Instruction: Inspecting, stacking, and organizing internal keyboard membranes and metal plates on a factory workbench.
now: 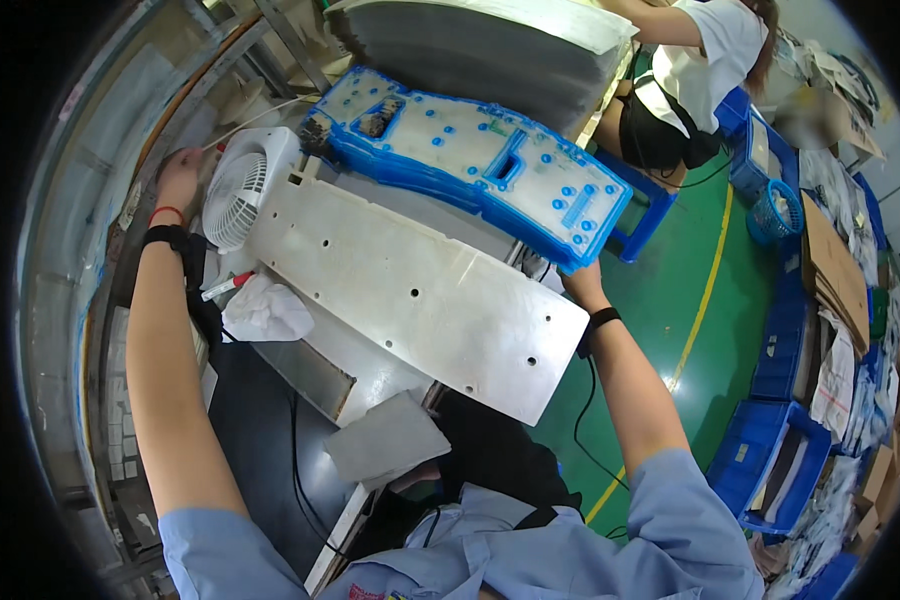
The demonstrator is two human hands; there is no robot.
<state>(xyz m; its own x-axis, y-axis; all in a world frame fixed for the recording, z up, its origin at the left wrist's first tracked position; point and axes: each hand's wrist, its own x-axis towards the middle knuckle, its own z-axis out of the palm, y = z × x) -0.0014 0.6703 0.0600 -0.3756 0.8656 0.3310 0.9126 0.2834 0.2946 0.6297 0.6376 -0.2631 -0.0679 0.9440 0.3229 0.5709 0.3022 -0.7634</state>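
My left hand (178, 180) reaches up at the far left, beside a small white fan (240, 190). A thin pale cord (260, 118) runs from near its fingertips toward the back; whether the fingers grip it is not clear. My right hand (583, 285) grips the right end of a long grey fixture with blue edging (460, 145), the fingers partly hidden beneath it. This fixture has blue dots, a slot and a dark opening. In front of it lies a long bare metal plate (410, 290) with several holes, slanting down to the right.
A crumpled white cloth (267, 310) and a red-capped marker (228, 286) lie below the fan. A grey pad (388, 440) sits near my body. A large dark curved panel (470, 50) stands behind. Another person (710, 60) is at the upper right, by blue bins (770, 465).
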